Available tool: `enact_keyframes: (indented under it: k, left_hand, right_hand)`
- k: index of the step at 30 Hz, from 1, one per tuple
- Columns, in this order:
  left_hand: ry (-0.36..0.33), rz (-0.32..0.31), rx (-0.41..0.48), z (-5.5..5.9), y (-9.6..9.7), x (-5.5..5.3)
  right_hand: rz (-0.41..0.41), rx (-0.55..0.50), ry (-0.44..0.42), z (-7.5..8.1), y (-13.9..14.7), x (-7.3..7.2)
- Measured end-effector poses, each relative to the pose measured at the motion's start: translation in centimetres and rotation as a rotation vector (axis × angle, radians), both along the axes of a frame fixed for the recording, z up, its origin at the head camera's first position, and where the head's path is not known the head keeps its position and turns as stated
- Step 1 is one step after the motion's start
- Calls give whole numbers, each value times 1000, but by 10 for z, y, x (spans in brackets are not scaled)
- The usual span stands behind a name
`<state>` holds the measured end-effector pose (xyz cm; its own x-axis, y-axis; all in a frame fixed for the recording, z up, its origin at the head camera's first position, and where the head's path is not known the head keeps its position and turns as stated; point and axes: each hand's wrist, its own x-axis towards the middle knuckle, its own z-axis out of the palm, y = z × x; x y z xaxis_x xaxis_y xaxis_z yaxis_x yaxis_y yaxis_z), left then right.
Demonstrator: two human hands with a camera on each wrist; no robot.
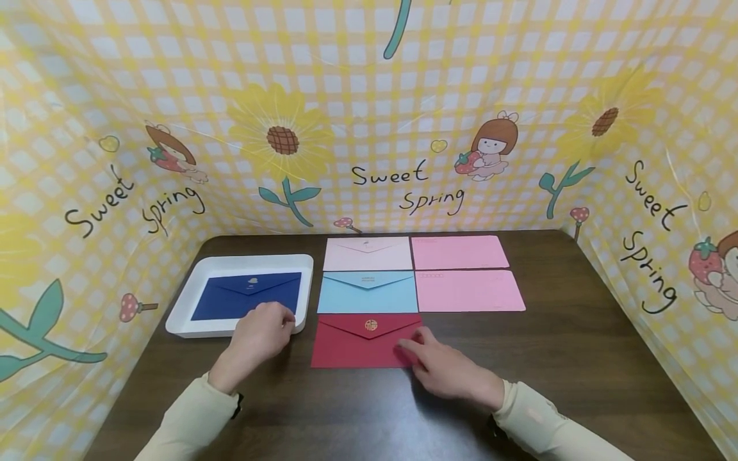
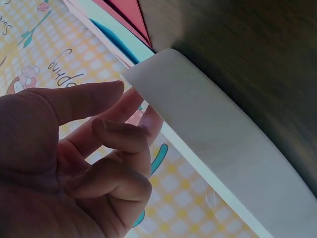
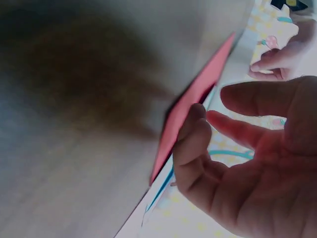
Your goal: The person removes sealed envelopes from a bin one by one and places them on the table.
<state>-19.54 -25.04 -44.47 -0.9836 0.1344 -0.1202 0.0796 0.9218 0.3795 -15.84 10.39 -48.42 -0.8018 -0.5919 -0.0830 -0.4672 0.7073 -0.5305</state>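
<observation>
In the head view, a white tray (image 1: 183,308) holds a dark blue envelope (image 1: 230,302). My left hand (image 1: 262,336) hovers at the tray's front right corner, with several fingers loosely curled. The left wrist view puts its thumb (image 2: 94,101) beside the tray's rim (image 2: 208,129); whether a fingertip touches it, I cannot tell. At the right end of a red envelope (image 1: 352,349) with a gold emblem is my right hand (image 1: 446,368), its fingers bent over that edge. A gap shows between right thumb (image 3: 257,96) and fingers, with nothing gripped there.
Behind the red envelope lie a light blue envelope (image 1: 346,298) and a pale pink envelope (image 1: 346,256). Two pink envelopes, one farther back (image 1: 458,251) and one nearer (image 1: 469,291), lie to their right. A yellow checked cloth (image 1: 369,115) walls in the dark wooden table (image 1: 357,416).
</observation>
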Motion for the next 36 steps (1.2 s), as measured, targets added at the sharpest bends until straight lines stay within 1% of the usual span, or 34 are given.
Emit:
enact_keyframes:
  k: [3,5,9,11,15,18,20,22,26,29,32,36]
  left_hand:
    - [24,1,-2,4,-6,-1]
    - [42,17,-2,10,-14,-3]
    - [74,82,4,25,-38,-6]
    - [102,108,10,32,-50,-8]
    - [191,129,4,42,-70,-12]
    - [202,148,9,51,-85,-16]
    - [184,154,17,56,-96,-20]
    - [155,149,25,58,-110,-24]
    - [96,150,31,57,-134,-32]
    - [47,158,36,57,-147,-38]
    - [-27,176,92,58,-157,-46]
    - [-146,226,198,58,-168,-57]
  right_hand:
    - [-41,-80,11,5,-3,-6]
    - [-68,-143,6,9,-7,-11]
    - [-115,-258,-21,18,-18,-22]
    - [-143,-305,-50,22,-24,-28]
    - [-199,-365,-103,30,-34,-37]
    - [-216,-402,-132,35,-43,-44]
    - [-217,-427,-153,37,-50,-49]
    - [-212,-449,-171,39,-58,-54]
    - [-207,-475,-208,45,-76,-62]
    - [-201,-483,-232,49,-88,-68]
    - [-194,-492,-249,54,-101,-75]
    - [-181,-515,-281,61,-119,-84]
